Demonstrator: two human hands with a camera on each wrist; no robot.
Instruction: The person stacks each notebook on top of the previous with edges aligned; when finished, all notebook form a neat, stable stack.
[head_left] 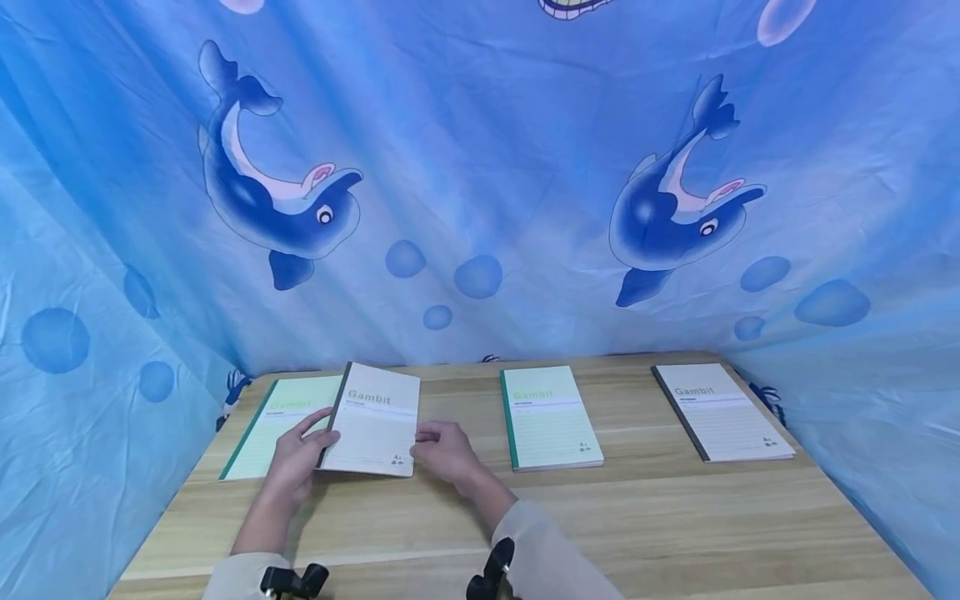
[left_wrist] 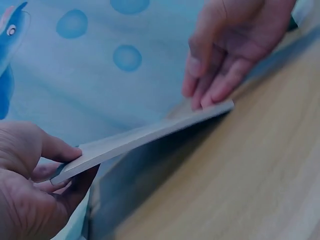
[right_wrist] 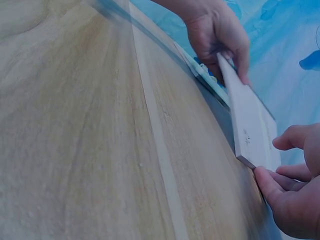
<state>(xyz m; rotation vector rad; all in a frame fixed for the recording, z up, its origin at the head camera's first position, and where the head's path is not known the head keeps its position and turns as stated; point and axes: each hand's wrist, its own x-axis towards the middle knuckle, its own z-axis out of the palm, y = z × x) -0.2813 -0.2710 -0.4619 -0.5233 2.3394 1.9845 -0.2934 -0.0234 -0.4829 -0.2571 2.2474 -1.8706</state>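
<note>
My left hand (head_left: 295, 460) pinches a white "Gambit" notebook (head_left: 375, 427) by its black spine, thumb above and fingers below in the left wrist view. The notebook is lifted and tilted over the table, its spine side higher. At the opposite edge is my right hand (head_left: 448, 454). Its fingers are loosely bent, and in the right wrist view the fingertips touch the notebook (right_wrist: 250, 120) near a corner while the thumb stands apart. Beneath and left of the held notebook lies a pale green notebook (head_left: 258, 442) with a green spine, partly covered by it and by my left hand.
Another green-spined notebook (head_left: 553, 421) lies right of my right hand. Farther right, a black-spined white notebook (head_left: 726, 412) lies near the wooden table's (head_left: 675, 525) right edge. A blue dolphin-print curtain (head_left: 480, 167) hangs behind and along both sides.
</note>
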